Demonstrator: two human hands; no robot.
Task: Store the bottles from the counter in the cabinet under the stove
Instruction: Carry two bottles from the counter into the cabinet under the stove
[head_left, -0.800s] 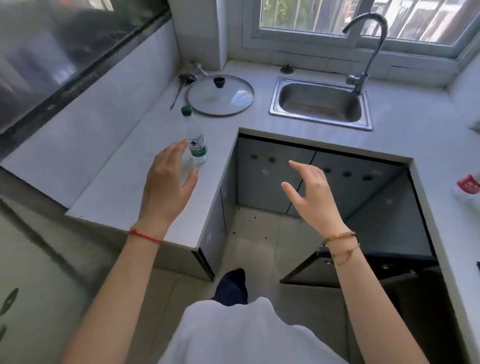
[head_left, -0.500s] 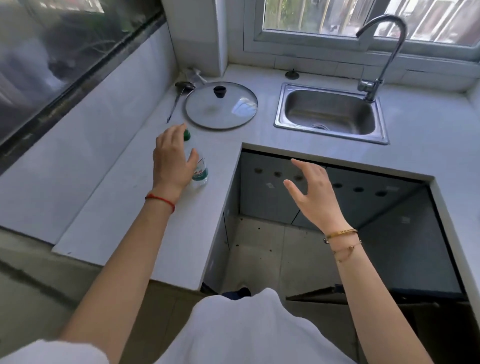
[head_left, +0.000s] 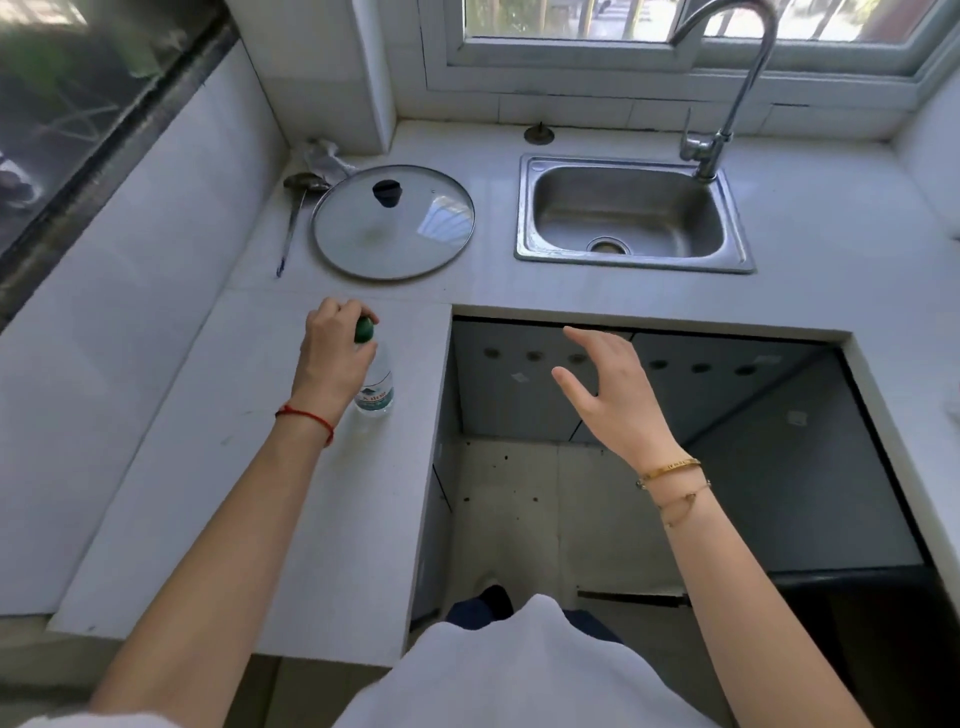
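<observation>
From my remote seat, I see the left hand (head_left: 332, 364) has gone from hovering open short of the clear plastic water bottle with the green cap (head_left: 375, 387) to wrapping its upper part, fingers curled round the neck just under the cap (the label still peeks out below the palm). The bottle stands upright on the pale grey stone counter (head_left: 249, 467) as the hand closes on it. The head camera has come nearer and tipped downward, so the steel sink (head_left: 631, 215) now sits larger in view.
</observation>
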